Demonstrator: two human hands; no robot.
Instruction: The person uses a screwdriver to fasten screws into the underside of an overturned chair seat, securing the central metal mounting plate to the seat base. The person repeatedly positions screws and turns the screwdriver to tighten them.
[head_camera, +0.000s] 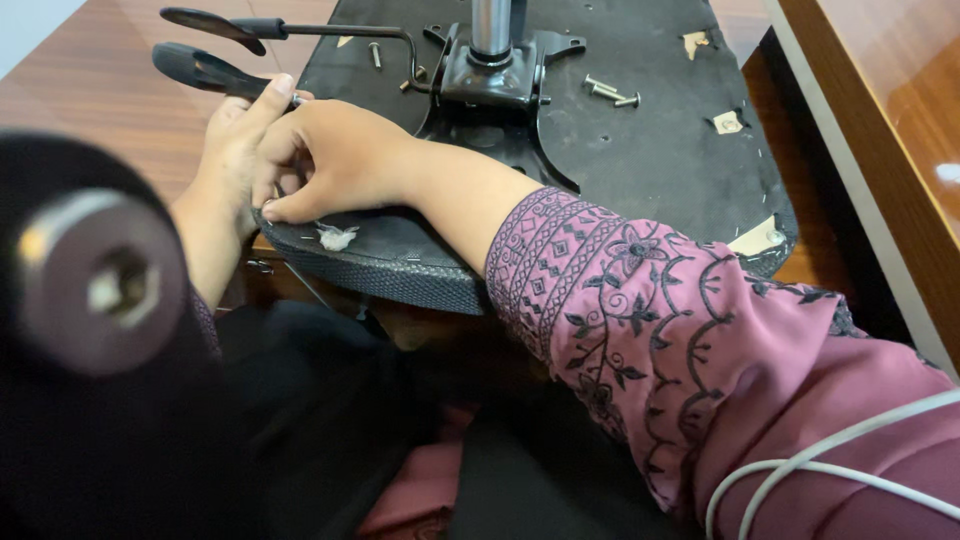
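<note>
Wooden table (90, 80), upturned black chair seat (660, 150), left hand (235, 150) and right hand (335, 160) curled together at seat edge, pinch unclear, loose bolts (612, 93) nearby.

There are no boxes, bags or screens here. The only label-like things are small tan paper scraps stuck on the black chair seat bottom (640, 160). One scrap (696, 42) sits near the top edge, one scrap (728, 122) sits lower on the right, and a bigger scrap (757, 238) sits by the right rim.
</note>
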